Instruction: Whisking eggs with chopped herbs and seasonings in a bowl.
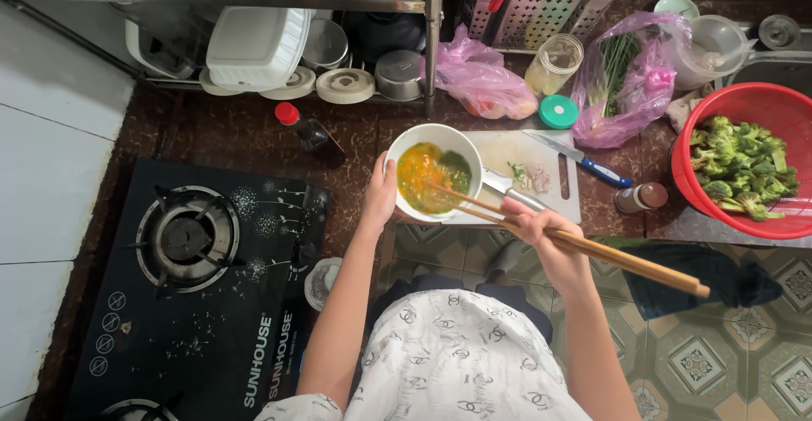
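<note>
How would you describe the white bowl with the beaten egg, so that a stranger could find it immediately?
Start at the white cutting board on the dark brown counter, right of the black gas stove. At the board's left end is a round white bowl of yellow beaten egg with green bits, held by the left hand. Unlike the red basin of broccoli, long wooden chopsticks in the right hand dip into it.

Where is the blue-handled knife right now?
In the head view, the blue-handled knife lies on the white cutting board's right edge, between the pink plastic bag and the brown-capped bottle.

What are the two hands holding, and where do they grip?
Left hand grips the white bowl by its rim; right hand holds wooden chopsticks around mid-length.
</note>
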